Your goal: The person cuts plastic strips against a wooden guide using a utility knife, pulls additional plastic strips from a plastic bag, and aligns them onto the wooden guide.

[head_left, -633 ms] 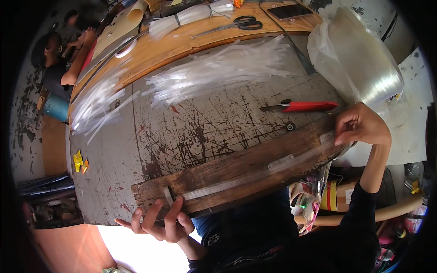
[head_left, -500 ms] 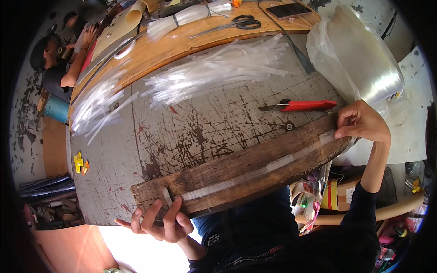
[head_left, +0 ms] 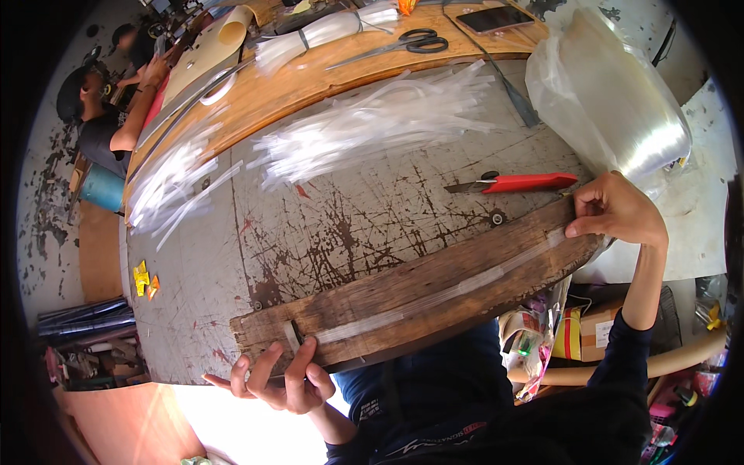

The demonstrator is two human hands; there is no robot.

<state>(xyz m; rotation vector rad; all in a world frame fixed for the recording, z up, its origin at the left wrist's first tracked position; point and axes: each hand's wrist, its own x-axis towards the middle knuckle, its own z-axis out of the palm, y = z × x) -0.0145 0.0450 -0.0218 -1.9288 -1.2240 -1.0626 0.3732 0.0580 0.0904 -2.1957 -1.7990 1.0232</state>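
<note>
A long worn wooden board (head_left: 434,287) lies along the near edge of the table. A clear plastic strip (head_left: 434,298) is stretched along its top. My right hand (head_left: 616,209) pinches the strip's right end at the board's right end. My left hand (head_left: 283,380) is at the board's left end, fingers spread under and against its edge, holding the strip's other end near a small notch (head_left: 293,335). A red-handled cutter (head_left: 515,183) lies just beyond the board, near my right hand.
A heap of cut clear strips (head_left: 372,124) covers the grey scratched tabletop (head_left: 232,256), with more at the left (head_left: 174,174). A big clear plastic roll (head_left: 620,101) stands at the right. Scissors (head_left: 403,45) and a phone (head_left: 504,17) lie far off. Another person (head_left: 105,116) sits at the upper left.
My right hand has shifted slightly along the board's right end. My left hand's fingers have curled a little closer to the board's left end.
</note>
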